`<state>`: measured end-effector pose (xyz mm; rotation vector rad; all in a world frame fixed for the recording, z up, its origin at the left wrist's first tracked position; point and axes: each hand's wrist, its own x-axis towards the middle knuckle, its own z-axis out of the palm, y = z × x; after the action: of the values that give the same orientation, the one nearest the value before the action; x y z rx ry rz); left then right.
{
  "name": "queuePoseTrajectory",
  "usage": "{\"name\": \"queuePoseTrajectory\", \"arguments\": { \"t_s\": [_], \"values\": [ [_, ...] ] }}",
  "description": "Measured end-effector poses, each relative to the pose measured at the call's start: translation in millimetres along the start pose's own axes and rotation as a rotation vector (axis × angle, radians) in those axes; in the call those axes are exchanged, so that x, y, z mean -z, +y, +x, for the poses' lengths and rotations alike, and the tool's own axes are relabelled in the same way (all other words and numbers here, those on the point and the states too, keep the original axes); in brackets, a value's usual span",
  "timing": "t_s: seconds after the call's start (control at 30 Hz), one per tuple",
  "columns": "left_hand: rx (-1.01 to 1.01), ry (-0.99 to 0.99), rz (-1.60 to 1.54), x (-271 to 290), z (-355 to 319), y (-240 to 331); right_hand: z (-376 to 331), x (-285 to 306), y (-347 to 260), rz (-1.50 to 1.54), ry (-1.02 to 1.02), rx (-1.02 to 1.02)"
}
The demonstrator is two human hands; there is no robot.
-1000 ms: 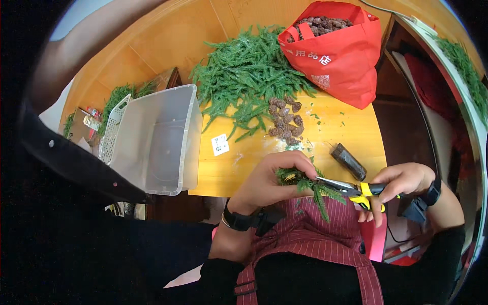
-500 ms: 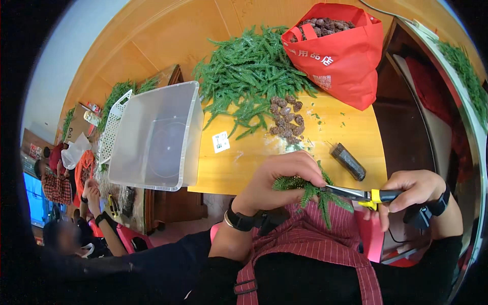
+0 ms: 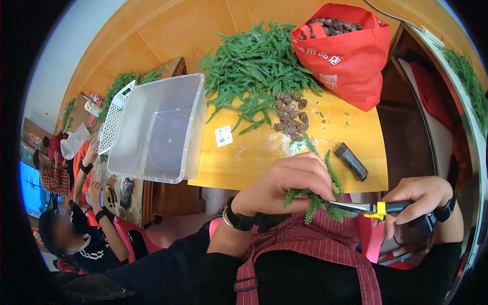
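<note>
Over the near edge of the yellow table, my left hand [image 3: 297, 180] pinches a bunch of green artificial pine sprigs [image 3: 316, 205], whose needles point up and down past my fingers. My right hand [image 3: 419, 198] is wrapped round the black and yellow handles of a pair of long-nose pliers [image 3: 353, 207]. The metal jaws reach left into the bunch, close to my left fingertips; what they grip there is hidden by the needles. On the table just beyond lie a wrapped bundle of thin dark wires [image 3: 351, 161] and a cluster of brown pine cones [image 3: 291, 118].
A large heap of pine sprigs [image 3: 254, 66] covers the table's back. Behind right stands a red bag [image 3: 351, 71] full of pine cones. A translucent bin [image 3: 195, 142] overhangs the left side, near a white label [image 3: 223, 136]. A co-worker [image 3: 86, 239] sits at the far left.
The pine bunch has turned a little in my left hand, and one sprig now stands upright. The pliers stay at the bunch. The co-worker has raised an arm and come further into view.
</note>
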<state>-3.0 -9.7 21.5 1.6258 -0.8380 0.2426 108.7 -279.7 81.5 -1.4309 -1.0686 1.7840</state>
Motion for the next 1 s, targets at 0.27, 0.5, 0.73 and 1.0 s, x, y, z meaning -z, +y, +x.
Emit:
{"name": "queuePoseTrajectory", "arguments": {
  "t_s": [0.27,0.5,0.73,1.0],
  "values": [
    [0.082,-0.005,-0.232,-6.4,-15.5,-10.9,6.6,-3.2,10.0,-0.143,0.085,-0.046],
    [0.077,-0.03,-0.254,-5.1,-19.7,-17.2,17.4,-1.8,16.9,0.041,0.003,0.043],
    [0.12,-0.114,-0.283,-1.6,-20.6,-17.8,16.7,3.7,10.9,-0.198,0.046,-0.017],
    [0.161,-0.066,0.107,15.4,-23.3,-17.8,9.4,1.8,9.3,-0.449,0.22,-0.187]
  ]
}}
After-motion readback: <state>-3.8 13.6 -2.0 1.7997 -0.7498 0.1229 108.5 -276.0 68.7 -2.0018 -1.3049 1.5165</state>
